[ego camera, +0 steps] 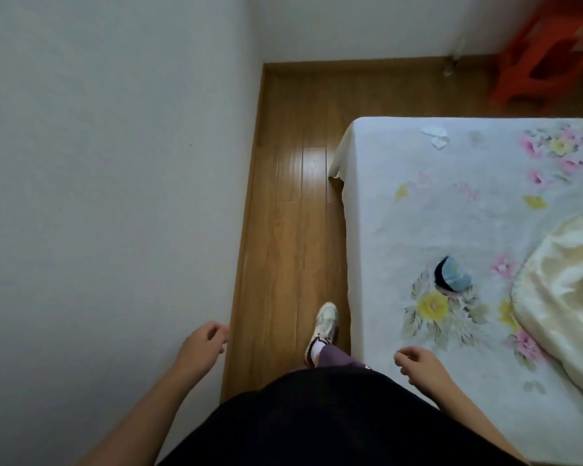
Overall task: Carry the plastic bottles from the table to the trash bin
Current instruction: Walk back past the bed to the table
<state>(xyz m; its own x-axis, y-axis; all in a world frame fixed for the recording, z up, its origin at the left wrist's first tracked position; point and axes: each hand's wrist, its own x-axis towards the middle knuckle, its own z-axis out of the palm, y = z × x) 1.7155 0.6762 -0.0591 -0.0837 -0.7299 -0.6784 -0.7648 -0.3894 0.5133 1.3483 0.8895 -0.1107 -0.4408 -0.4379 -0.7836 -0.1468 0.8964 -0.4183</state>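
No plastic bottle and no trash bin show in the head view. My left hand [204,341] hangs beside the white wall with its fingers loosely curled and nothing in it. My right hand [419,363] hovers over the near edge of the flowered sheet, fingers also loosely curled and apart, holding nothing. One foot in a white shoe [323,326] is forward on the wooden floor between the wall and the bed.
A bed with a floral sheet [401,230] fills the right side, with a cream quilt [566,297], a small blue and black cloth item [451,279] and white paper scraps [436,136] on it. A narrow wooden floor strip [290,196] runs ahead. A red stool [546,52] stands at the far right.
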